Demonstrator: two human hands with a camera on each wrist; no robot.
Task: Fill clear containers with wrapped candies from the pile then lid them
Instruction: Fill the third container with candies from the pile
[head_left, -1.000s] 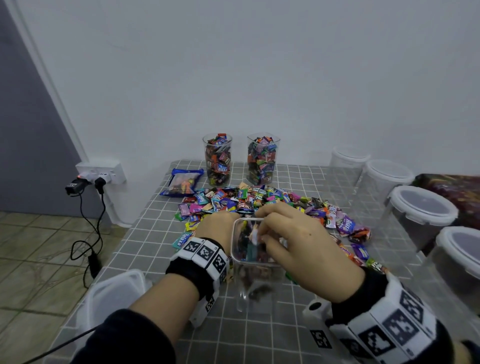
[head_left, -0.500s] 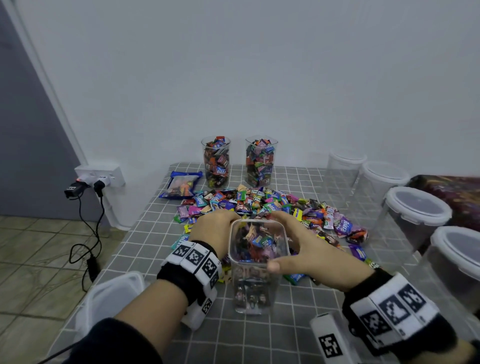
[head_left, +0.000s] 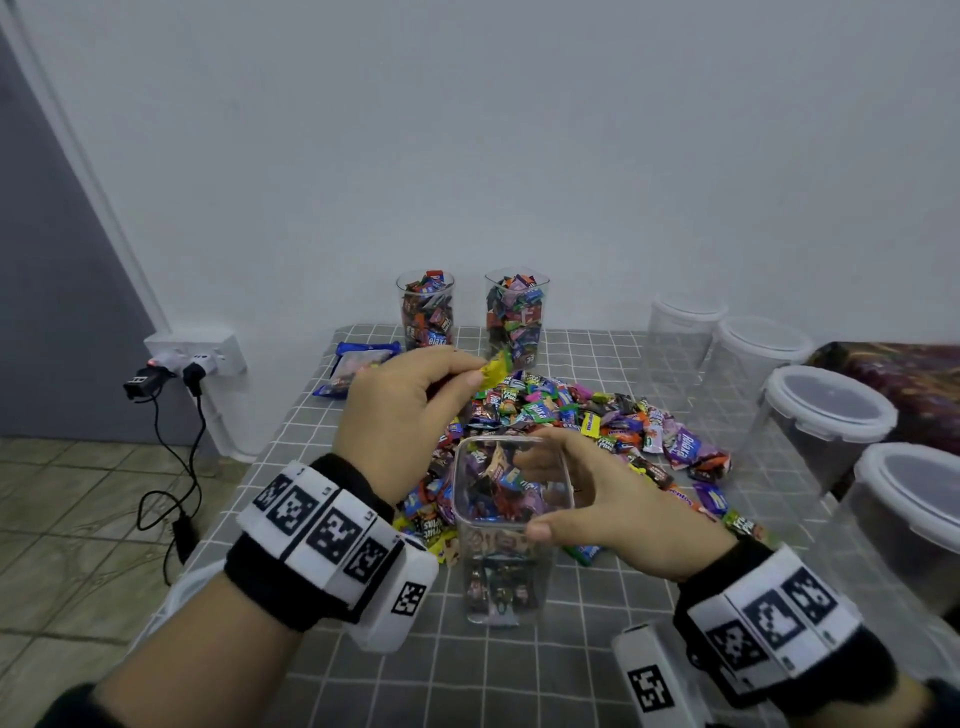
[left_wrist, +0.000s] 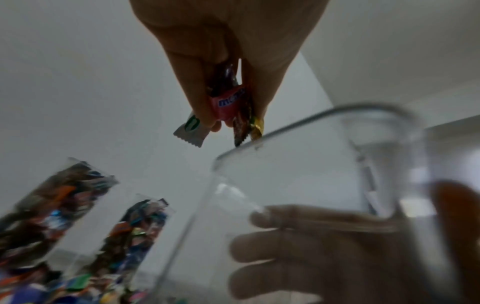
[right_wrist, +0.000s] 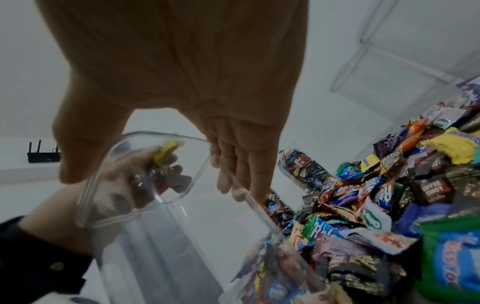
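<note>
While the right hand (head_left: 618, 512) grips the square clear container (head_left: 511, 525) by its upper wall, the left hand (head_left: 410, 415) should carry its pinched bunch of wrapped candies (left_wrist: 228, 111) squarely over the rim before releasing (tails snag). The container stands nearest on the checked tablecloth (head_left: 519, 675), barely filled; beyond lies the candy pile (head_left: 587, 421).

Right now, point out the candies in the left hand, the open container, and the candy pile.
candies (left_wrist: 228, 102) left wrist view, pink wrapper
open container (head_left: 511, 525) head view, near wall
candy pile (head_left: 613, 421) head view, middle
</note>
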